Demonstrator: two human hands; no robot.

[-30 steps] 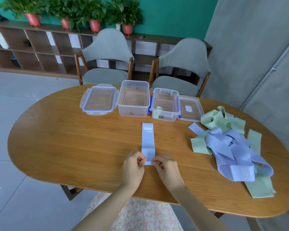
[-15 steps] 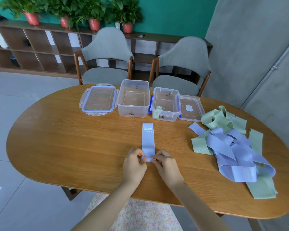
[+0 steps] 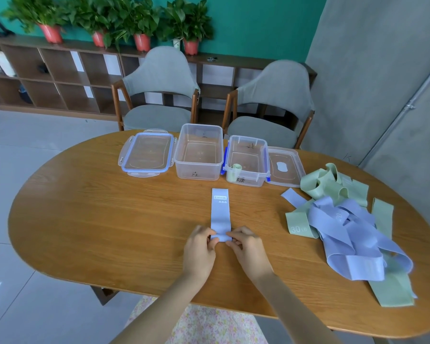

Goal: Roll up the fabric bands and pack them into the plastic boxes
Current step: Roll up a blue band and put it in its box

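Pinching the near, rolled end of the blue band (image 3: 220,214), left hand (image 3: 201,249) and right hand (image 3: 249,250) curl around it.

A pale lilac-blue band (image 3: 220,214) with a white label lies on the brown wood-grain table (image 3: 109,219). Right, a pile (image 3: 345,224) mixes lilac and sage-green bands. Far boxes (image 3: 199,152) are clear plastic; one lid (image 3: 147,155) is blue-edged.
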